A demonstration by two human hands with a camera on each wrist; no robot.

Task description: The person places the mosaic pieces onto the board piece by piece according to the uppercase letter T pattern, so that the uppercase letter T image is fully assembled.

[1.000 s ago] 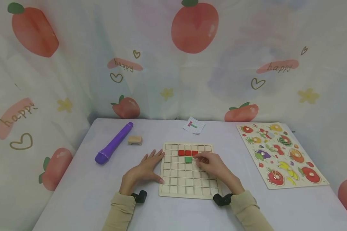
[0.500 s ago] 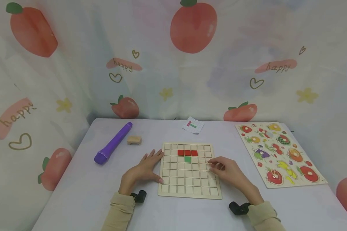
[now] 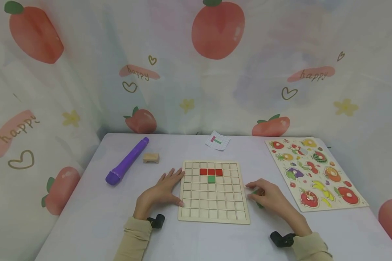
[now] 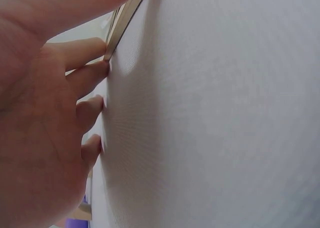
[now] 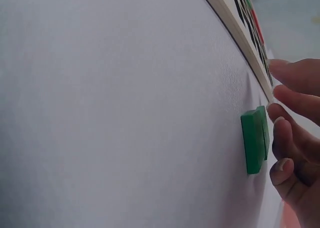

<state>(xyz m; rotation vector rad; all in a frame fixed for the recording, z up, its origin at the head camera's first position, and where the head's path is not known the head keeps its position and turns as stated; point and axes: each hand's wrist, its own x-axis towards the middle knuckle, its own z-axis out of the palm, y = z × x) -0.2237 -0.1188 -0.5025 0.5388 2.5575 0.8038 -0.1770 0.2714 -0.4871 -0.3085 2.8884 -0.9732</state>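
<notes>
A wooden grid board lies on the table between the hands. Three red tiles sit in a row on it, with one green tile below the middle one. My left hand rests against the board's left edge, fingers spread; the left wrist view shows its fingertips at the table and board edge. Right of the board, my right hand hovers low over loose green tiles, partly hidden under it in the head view. Its fingers are loosely bent, thumb and index apart; nothing is visibly gripped.
A purple toy microphone and a small arched wooden block lie at the left. Behind the board is a paper grid card with a coloured pattern. A fruit puzzle board lies at the right.
My right hand has left the board's tiles and moved right, off the board, down to the loose green tiles. The left hand stays at the board's edge.
</notes>
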